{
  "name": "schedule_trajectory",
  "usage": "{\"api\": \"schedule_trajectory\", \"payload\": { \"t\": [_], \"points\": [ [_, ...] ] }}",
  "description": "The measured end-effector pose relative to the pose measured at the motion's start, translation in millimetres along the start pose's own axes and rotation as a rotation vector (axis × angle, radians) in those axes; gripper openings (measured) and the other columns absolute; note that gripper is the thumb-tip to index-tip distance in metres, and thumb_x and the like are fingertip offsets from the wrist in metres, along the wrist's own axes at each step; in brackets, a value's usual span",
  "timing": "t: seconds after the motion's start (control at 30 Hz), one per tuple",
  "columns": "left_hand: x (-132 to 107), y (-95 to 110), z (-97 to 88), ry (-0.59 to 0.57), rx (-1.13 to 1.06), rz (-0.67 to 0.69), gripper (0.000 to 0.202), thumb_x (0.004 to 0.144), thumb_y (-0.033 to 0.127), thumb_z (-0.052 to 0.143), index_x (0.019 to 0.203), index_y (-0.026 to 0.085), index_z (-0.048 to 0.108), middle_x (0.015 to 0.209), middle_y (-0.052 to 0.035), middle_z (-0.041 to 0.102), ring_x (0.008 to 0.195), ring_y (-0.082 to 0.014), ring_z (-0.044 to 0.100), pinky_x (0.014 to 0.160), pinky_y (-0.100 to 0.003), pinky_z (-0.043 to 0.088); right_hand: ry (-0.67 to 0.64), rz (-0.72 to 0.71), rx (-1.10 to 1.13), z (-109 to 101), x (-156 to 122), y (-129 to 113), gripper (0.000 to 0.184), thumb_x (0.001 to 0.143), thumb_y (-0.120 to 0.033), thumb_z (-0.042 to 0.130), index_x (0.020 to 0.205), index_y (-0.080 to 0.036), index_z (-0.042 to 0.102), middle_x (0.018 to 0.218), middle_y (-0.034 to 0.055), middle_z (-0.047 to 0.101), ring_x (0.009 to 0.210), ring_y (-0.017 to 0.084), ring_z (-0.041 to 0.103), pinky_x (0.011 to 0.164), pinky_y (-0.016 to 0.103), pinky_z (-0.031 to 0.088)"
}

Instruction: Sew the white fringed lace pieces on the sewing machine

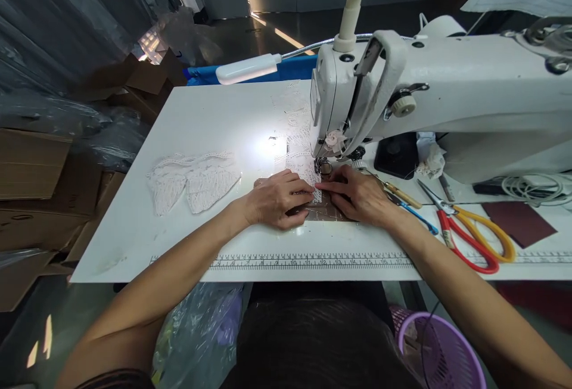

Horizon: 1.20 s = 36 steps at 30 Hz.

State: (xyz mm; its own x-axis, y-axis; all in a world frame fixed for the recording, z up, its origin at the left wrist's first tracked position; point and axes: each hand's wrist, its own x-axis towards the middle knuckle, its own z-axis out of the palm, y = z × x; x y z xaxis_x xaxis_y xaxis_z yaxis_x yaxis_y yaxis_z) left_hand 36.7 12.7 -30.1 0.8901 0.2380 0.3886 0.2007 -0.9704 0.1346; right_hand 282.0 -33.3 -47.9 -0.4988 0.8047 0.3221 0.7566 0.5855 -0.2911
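Lace strip flattened before the presser foot.
Left hand and right hand press palm-down, fingers spread, gripping nothing, so it lies taut.

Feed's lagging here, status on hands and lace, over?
Left hand, right hand flat on lace strip, at presser foot. Scissors lie right of hands, apart.

We see rough, openwork white lace cloth on a smooth, faintly glossy white table. The sewing machine has a shiny painted body. On the right, the scissors have bare metal blades and glossy plastic handles. Near right sits a purple plastic basket.
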Motion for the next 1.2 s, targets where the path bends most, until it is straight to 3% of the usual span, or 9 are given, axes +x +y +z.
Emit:
{"api": "schedule_trajectory", "payload": {
  "t": [0.2,0.33,0.47,0.77,0.97,1.2],
  "points": [
    [8.2,-2.7,-6.4,-0.100,0.045,0.039,0.023,0.084,0.029,0.055,0.092,0.017,0.072,0.099,-0.0077,0.072,0.081,-0.0198,0.062,0.079,-0.038,0.048,-0.009,-0.021,-0.042,-0.9,2.0,-1.0,0.036,0.091,-0.024,0.052,0.122,-0.026,0.070,0.108,0.0128,0.062,0.090,0.024,0.060,0.074,0.036,0.050],
    [9.9,-4.6,-6.0,-0.085,0.048,-0.006,0.026,0.082,0.034,0.055,0.092,0.017,0.072,0.092,-0.0071,0.071,0.078,-0.0199,0.060,0.079,-0.038,0.047,-0.051,0.016,-0.088,-2.3,3.5,-4.6,0.037,0.092,-0.026,0.049,0.123,-0.029,0.070,0.107,0.0130,0.064,0.086,0.025,0.062,0.064,0.033,0.048],
    [7.3,-3.3,-6.3,-0.083,0.039,-0.031,0.032,0.080,0.036,0.056,0.100,0.016,0.071,0.096,-0.0079,0.071,0.080,-0.0212,0.060,0.080,-0.040,0.046,-0.116,0.080,-0.179,-2.9,4.9,-9.0,0.040,0.093,-0.028,0.047,0.127,-0.030,0.067,0.106,0.0125,0.066,0.081,0.025,0.063,0.054,0.029,0.042],
    [5.7,-4.5,-6.6,-0.074,0.047,-0.062,0.039,0.080,0.038,0.055,0.105,0.011,0.069,0.104,-0.0118,0.069,0.085,-0.0240,0.060,0.089,-0.044,0.044,-0.132,0.185,-0.307,-0.5,9.9,-15.1,0.041,0.094,-0.027,0.048,0.131,-0.029,0.063,0.110,0.0128,0.067,0.084,0.026,0.066,0.045,0.026,0.033],
    [5.8,-5.7,-6.3,-0.099,0.078,-0.096,0.043,0.083,0.039,0.053,0.112,0.011,0.066,0.110,-0.0136,0.068,0.087,-0.0250,0.060,0.088,-0.045,0.043,-0.118,0.143,-0.242,-4.6,10.7,-17.9,0.041,0.098,-0.028,0.040,0.134,-0.027,0.061,0.113,0.0129,0.067,0.081,0.025,0.066,0.051,0.028,0.043],
    [6.2,-6.3,-5.7,-0.110,0.097,-0.116,0.048,0.083,0.039,0.052,0.118,0.009,0.063,0.124,-0.0163,0.063,0.093,-0.0274,0.061,0.089,-0.047,0.042,-0.104,0.122,-0.188,-5.8,6.9,-17.1,0.039,0.097,-0.028,0.044,0.130,-0.023,0.065,0.109,0.0151,0.067,0.081,0.025,0.066,0.053,0.029,0.045]
  ]
}}
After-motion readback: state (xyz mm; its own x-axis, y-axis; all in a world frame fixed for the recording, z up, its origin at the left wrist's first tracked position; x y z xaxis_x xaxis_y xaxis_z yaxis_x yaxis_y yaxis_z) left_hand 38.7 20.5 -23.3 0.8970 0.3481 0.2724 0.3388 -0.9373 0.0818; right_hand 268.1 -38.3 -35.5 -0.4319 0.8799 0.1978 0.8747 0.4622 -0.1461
